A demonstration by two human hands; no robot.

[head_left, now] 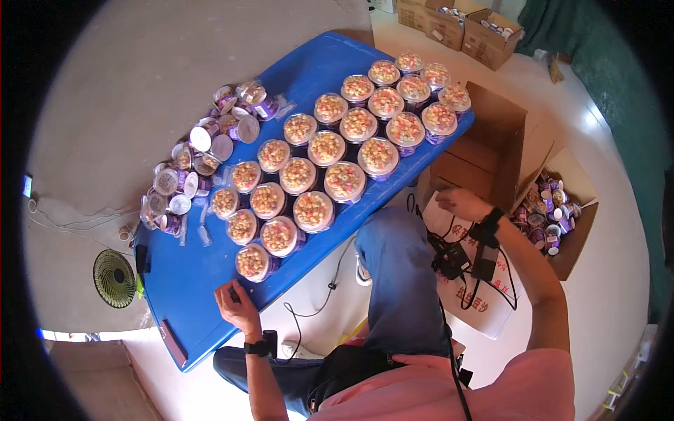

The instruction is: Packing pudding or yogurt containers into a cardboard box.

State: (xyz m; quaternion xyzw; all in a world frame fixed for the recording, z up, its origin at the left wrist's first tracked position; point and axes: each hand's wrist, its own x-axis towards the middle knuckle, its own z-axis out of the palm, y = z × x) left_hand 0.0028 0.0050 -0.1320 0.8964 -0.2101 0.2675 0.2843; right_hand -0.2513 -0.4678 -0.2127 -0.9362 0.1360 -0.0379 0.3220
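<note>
Rows of clear-lidded cups (pixel 324 147) with colourful puffed pieces inside stand on the blue table (pixel 178 293). To their left lies a loose pile of purple-and-white cups (pixel 203 144), some tipped over, among clear plastic bits. My left hand (pixel 235 302) is at the table's front edge, just below the lowest cup, fingers curled; I cannot tell what, if anything, is in them. My right hand (pixel 460 203), its fingers bent together, is past the table's right edge over a pale printed carton (pixel 470 302), beside an open empty box (pixel 491 133); its fingertips' contents are unclear.
A box of jumbled cups (pixel 572 231) sits at right; more cartons (pixel 484 45) stand behind. Black cables (pixel 509 305) and devices lie on the pale carton and trail under the table. A woven basket (pixel 114 277) is left of the table. My bent knee (pixel 390 266) is beside the table edge.
</note>
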